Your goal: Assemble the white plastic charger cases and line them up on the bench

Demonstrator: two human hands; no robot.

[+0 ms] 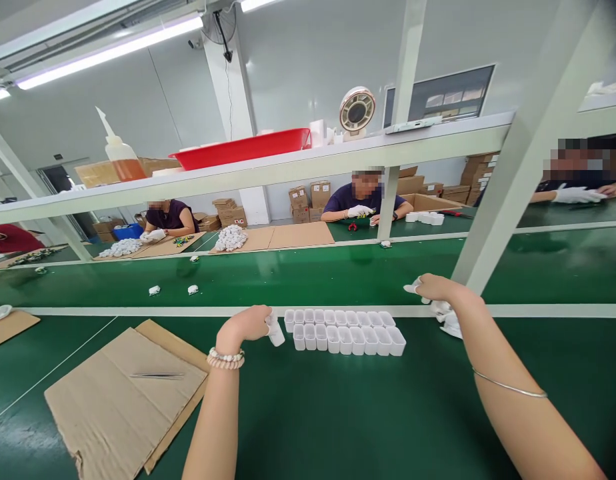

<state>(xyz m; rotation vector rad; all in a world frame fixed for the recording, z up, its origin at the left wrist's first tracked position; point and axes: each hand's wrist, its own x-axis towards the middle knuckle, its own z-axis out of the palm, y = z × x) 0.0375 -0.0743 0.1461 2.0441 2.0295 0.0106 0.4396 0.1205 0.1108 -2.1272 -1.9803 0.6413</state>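
Note:
Two rows of small white cups (345, 331) stand side by side on the green table. Just left of them is my left hand (251, 323), its fingers drawn together at a white piece (275, 330); whether this is held or covers the fingertips is unclear. My right hand (435, 288) reaches over the pale strip beyond the cups' right end. White material shows at its closed fingertips too, and I cannot make out what it is. Crumpled white items (451, 322) lie below that hand, partly hidden by the forearm.
Cardboard sheets (123, 400) with tweezers (158, 375) lie at left. Small white parts (193, 289) sit on the green belt (288, 270). A slanted post (513, 153) rises near my right hand. Several people work across the belt; a shelf (238, 167) spans above.

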